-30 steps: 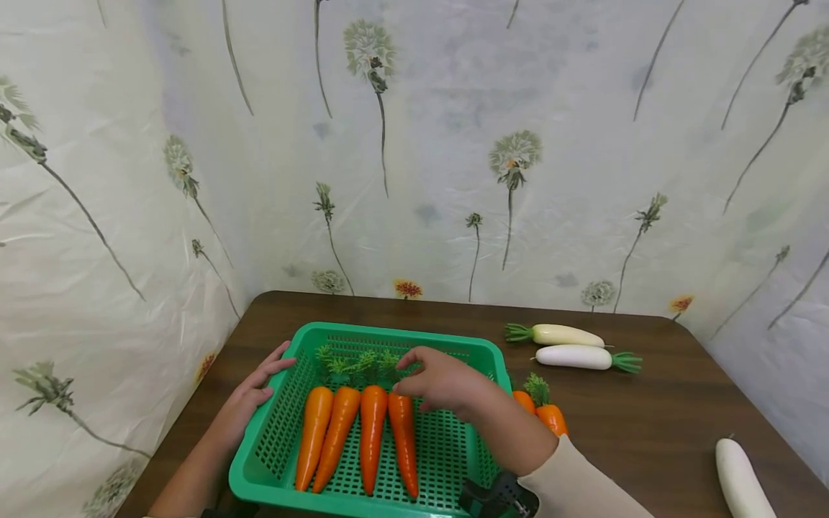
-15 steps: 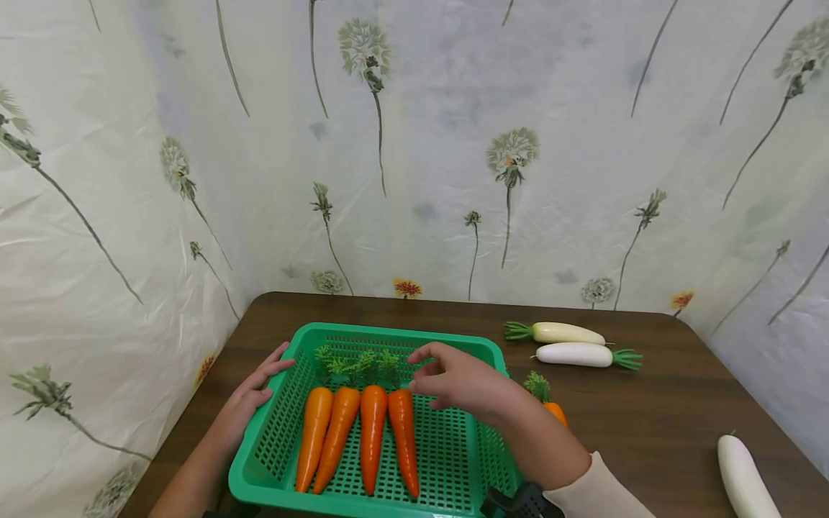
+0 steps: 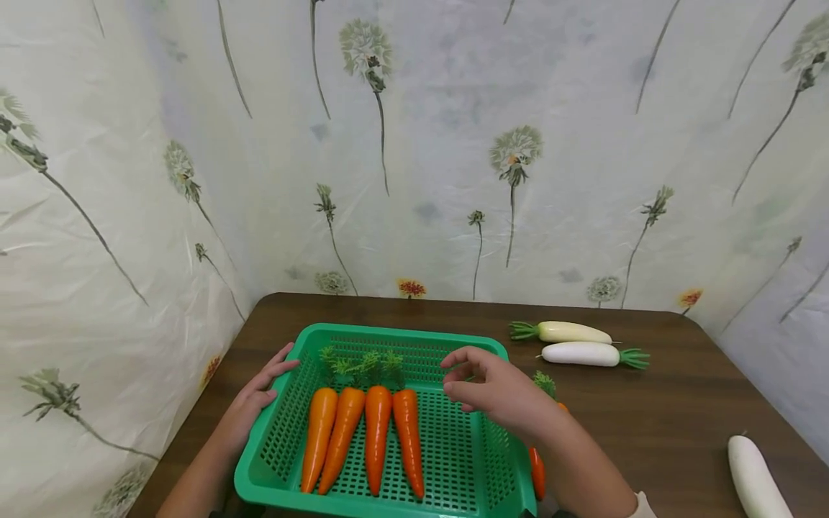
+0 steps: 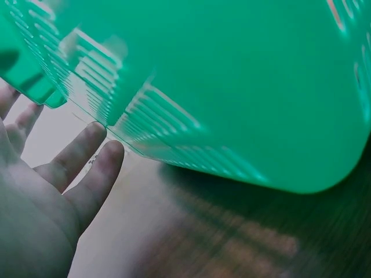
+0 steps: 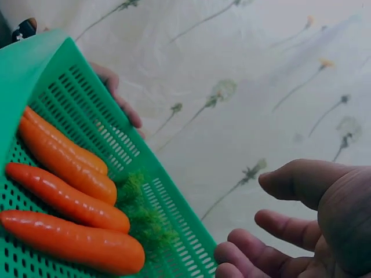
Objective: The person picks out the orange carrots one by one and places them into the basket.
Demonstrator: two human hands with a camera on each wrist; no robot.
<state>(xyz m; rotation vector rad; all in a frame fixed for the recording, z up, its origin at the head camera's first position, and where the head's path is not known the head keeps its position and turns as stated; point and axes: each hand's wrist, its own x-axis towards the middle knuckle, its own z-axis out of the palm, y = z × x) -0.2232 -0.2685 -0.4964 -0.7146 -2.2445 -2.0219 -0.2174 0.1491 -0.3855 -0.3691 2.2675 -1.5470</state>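
A green plastic basket (image 3: 479, 496) holds several orange carrots (image 3: 378, 442) side by side, their feathery green tops (image 3: 363, 365) toward its back wall. My left hand (image 3: 249, 403) rests on the basket's left rim. Its fingers (image 4: 93, 179) lie fairly straight against the outer wall in the left wrist view. Over the right part of the basket hovers my right hand (image 3: 482, 385), fingers loosely bent and holding nothing. In the right wrist view a gap shows between its thumb (image 5: 293, 180) and its fingers. Its forearm partly hides carrots beside the basket.
Outside the basket's right wall, an orange carrot piece (image 3: 537, 471) and a green leafy top (image 3: 545, 383) show. Two white radishes with green tops, a cream one (image 3: 573, 332) and a whiter one (image 3: 581, 354), lie at the back right. Another white radish (image 3: 754, 475) lies near the table's right edge.
My right hand has moved right, away from the rightmost carrot in the basket, its fingers off the carrot's top end. The left hand stays on the rim.
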